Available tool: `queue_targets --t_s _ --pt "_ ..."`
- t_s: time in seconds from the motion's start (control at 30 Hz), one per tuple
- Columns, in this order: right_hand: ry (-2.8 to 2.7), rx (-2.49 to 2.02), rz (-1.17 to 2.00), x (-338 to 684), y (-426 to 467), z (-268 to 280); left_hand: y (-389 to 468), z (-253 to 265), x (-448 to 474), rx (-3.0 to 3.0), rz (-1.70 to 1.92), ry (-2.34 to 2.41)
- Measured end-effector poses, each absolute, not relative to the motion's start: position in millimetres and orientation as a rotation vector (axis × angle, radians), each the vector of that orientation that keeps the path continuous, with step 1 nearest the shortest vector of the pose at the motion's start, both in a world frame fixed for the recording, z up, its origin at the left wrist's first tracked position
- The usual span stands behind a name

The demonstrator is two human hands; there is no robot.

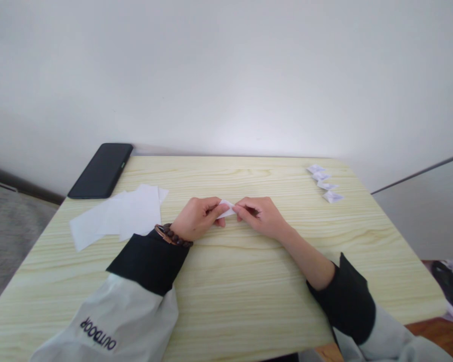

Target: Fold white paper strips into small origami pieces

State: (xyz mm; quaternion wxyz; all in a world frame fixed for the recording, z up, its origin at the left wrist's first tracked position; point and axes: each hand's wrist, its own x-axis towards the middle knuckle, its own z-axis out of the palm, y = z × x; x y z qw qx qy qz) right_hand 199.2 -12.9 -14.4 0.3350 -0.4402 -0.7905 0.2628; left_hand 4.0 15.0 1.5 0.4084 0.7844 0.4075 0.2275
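A small folded piece of white paper [227, 205] is held between my two hands over the middle of the table. My left hand [202, 216] pinches its left part, with the thumb on top and the fingers behind. At its right corner, the thumb and index finger of my right hand [262, 215] are closed on it. Fingers cover part of the paper, so its full shape is hidden. Several folded white paper pieces [324, 184] sit in a slanting row at the table's back right.
Loose white paper sheets [136, 213] overlap on the left of the wood-grain table [249, 296]. Behind them a black tablet-like device [101, 171] lies at the back left corner. A white wall [226, 75] rises along the table's far edge.
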Motion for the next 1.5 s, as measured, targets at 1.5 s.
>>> queue_targets --t_s 1.5 --pt "-1.892 -1.224 0.693 200.4 -13.0 -16.4 12.9 2.9 6.2 1.898 0.618 1.095"
